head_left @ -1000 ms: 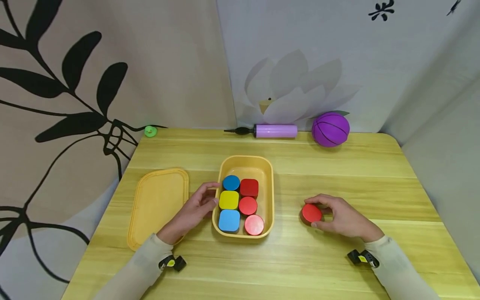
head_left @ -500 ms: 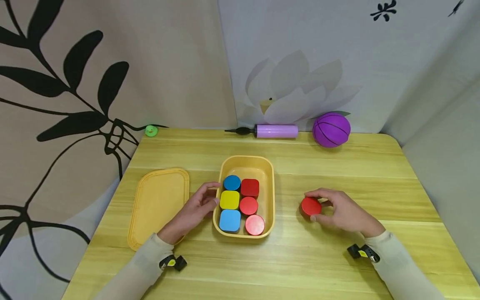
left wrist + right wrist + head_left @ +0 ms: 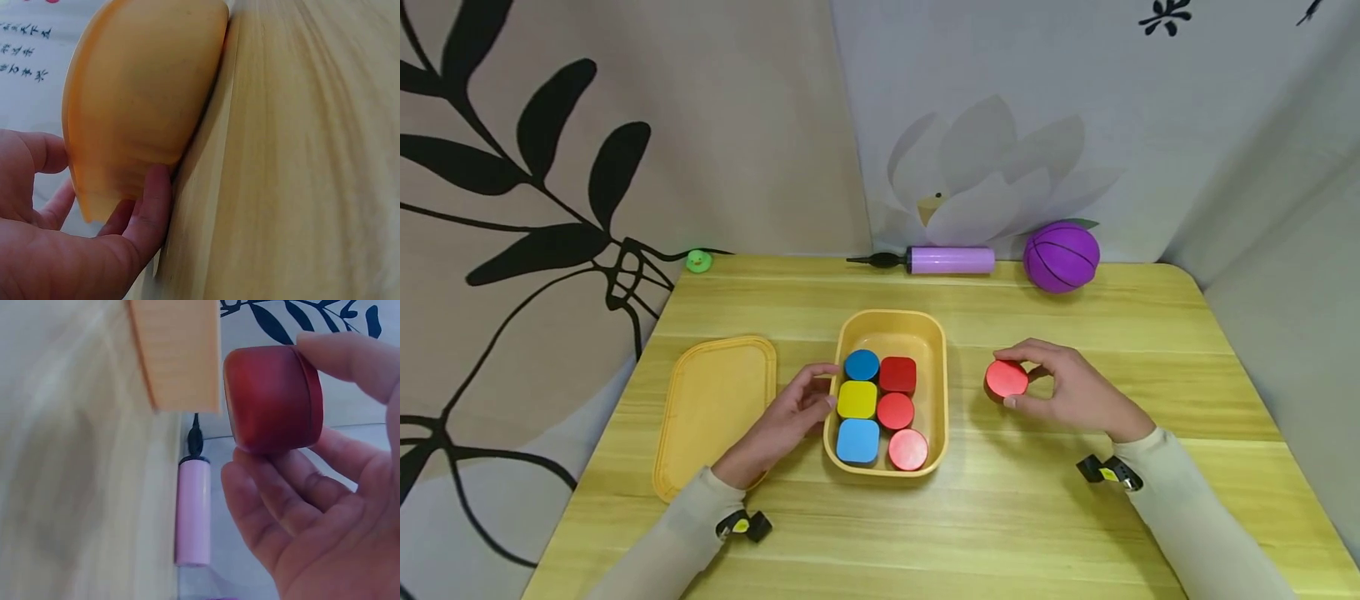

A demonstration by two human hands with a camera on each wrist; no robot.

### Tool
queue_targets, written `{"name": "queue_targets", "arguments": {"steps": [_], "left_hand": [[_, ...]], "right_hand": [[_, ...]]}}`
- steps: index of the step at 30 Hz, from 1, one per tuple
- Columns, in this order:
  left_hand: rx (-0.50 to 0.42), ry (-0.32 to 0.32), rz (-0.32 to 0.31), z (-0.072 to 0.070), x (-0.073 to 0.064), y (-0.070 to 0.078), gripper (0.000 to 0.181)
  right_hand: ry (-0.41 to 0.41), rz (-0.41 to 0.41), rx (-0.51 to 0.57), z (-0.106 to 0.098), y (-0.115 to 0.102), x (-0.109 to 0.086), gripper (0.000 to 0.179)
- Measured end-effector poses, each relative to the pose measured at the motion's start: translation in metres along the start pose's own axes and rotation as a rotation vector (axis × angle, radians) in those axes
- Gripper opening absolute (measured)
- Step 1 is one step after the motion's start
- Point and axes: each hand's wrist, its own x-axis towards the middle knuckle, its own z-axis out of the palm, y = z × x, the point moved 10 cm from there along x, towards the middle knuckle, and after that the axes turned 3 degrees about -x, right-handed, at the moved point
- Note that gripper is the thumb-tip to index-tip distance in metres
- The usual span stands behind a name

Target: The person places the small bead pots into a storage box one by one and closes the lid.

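My right hand (image 3: 1071, 383) holds a small red round tin (image 3: 1006, 379) between thumb and fingers. In the right wrist view the tin (image 3: 272, 400) is raised off the table, its lid seam toward the palm. My left hand (image 3: 786, 423) touches the left wall of a yellow plastic box (image 3: 942, 392), fingertips on its outer side (image 3: 144, 94). Inside the box sit a blue round tin (image 3: 861, 365), a red square one (image 3: 898, 375), a yellow square one (image 3: 857, 400), a light blue square one (image 3: 857, 442) and two red round tins (image 3: 896, 411), one near the front.
A yellow lid (image 3: 718, 408) lies flat left of the box, partly under the left forearm. Along the table's back edge are a green duck (image 3: 698, 261), a purple hand pump (image 3: 951, 260) and a purple ball (image 3: 1062, 257). A curtain stands behind.
My right hand has lifted the red round tin off the table and moved it up and left toward the box. My left hand stays at the box wall.
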Motion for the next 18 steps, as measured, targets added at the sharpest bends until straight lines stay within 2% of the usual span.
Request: {"name": "queue_targets", "arguments": {"steps": [10,18], "left_hand": [[-0.003,0.011,0.002,-0.004,-0.002,-0.001,0.045],[-0.004,-0.010,0.015,-0.001,0.000,-0.001,0.048]], "right_hand": [[0.026,-0.050,0.047,0.000,-0.023,0.047,0.056],[0.044,-0.092,0.019,0.009,-0.036,0.086,0.058]]}}
